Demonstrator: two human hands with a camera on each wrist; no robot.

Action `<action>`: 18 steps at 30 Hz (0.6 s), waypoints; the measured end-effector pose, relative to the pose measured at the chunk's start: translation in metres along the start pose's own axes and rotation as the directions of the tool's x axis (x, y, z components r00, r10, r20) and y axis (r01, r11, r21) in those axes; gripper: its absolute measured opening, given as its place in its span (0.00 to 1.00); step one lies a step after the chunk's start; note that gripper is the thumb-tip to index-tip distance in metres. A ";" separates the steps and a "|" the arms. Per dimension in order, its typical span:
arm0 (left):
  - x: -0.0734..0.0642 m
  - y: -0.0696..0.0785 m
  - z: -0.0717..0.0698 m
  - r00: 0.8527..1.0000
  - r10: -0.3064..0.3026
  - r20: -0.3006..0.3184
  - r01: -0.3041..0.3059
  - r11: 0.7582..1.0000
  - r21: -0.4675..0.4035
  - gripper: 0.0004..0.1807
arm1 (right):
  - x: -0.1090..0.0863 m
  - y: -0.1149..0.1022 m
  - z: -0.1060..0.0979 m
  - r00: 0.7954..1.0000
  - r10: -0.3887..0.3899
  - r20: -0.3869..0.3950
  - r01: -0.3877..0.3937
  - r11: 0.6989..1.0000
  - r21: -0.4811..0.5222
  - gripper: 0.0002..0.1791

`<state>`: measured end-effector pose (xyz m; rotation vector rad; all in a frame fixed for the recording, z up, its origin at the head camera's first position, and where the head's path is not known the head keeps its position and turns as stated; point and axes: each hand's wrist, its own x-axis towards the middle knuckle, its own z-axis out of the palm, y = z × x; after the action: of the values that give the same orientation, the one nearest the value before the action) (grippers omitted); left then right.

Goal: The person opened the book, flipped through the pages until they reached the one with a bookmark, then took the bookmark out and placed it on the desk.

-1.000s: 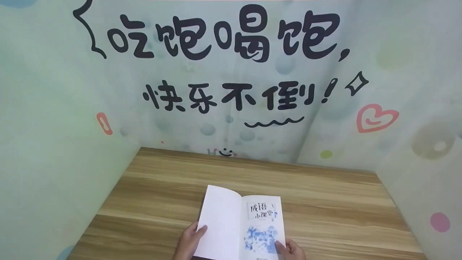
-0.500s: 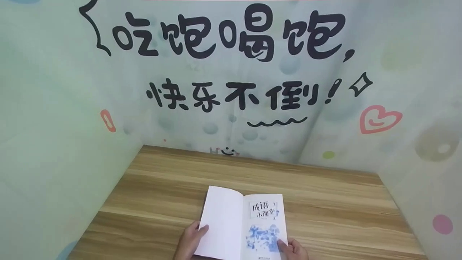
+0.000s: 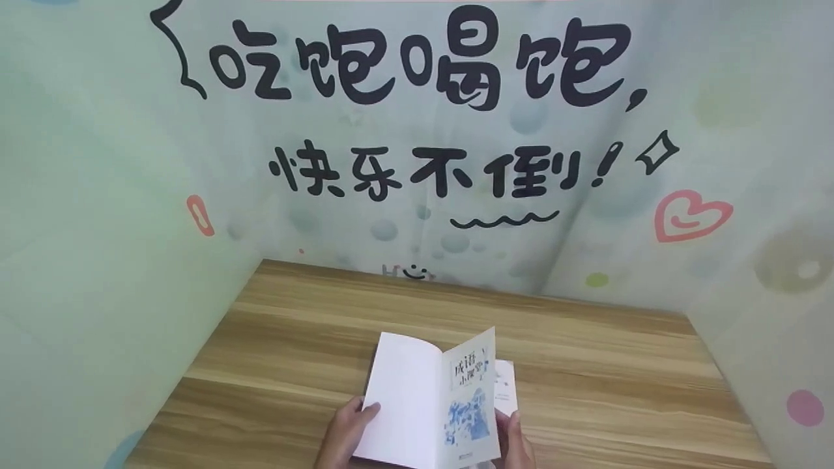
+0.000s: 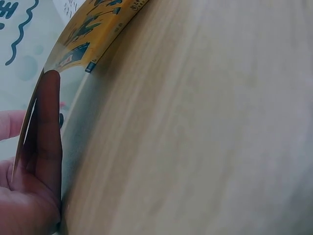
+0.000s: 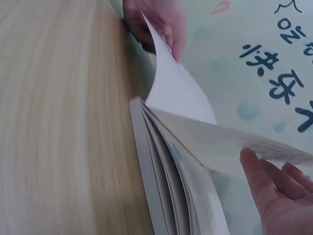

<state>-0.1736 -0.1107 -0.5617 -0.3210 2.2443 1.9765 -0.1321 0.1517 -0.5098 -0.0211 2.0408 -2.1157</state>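
Observation:
An open paperback book [image 3: 404, 397] with a blank white left side is tilted up over the table. At its left edge, my left hand [image 3: 348, 430] grips the cover, thumb on the white inside and fingers beneath; the left wrist view shows a finger behind the yellow printed cover [image 4: 100, 24]. The title page [image 3: 469, 417], with black characters and a blue picture, stands raised from the pages below. Behind that page is my right hand [image 3: 518, 443], partly hidden. In the right wrist view its fingers [image 5: 254, 171] touch the raised page's underside.
The wood-grain table [image 3: 293, 326] extends around the book. A pale curtain [image 3: 417, 130] with large black characters stands at the back, and similar pale walls [image 3: 98, 260] close in both sides. Several page edges [image 5: 166, 171] fan out in the right wrist view.
The title page has lifted off the right side and swung leftward, uncovering the page beneath. My right hand has moved from the page's edge to behind it. My left hand keeps its grip.

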 end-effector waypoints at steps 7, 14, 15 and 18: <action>0.003 0.000 -0.001 0.999 -0.007 0.040 0.007 1.000 -0.005 0.25 | 0.006 0.008 0.030 0.994 0.000 0.107 0.011 0.995 -0.102 0.43; 0.003 -0.001 0.001 0.999 0.036 0.002 -0.036 0.999 -0.017 0.23 | 0.007 0.016 0.067 0.998 -0.039 0.044 0.055 0.898 -0.436 0.34; 0.003 -0.002 0.001 0.999 0.038 -0.001 -0.038 0.999 -0.019 0.23 | 0.006 0.017 0.070 0.998 -0.046 0.052 0.065 0.885 -0.461 0.33; 0.004 -0.003 0.001 0.998 0.061 0.000 -0.061 0.998 -0.014 0.22 | 0.002 0.025 0.077 0.994 -0.077 0.082 0.109 0.844 -0.526 0.32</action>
<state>-0.1764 -0.1099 -0.5657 -0.2560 2.2666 2.0229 -0.1197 0.0743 -0.5310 -0.2654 2.5627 -1.5007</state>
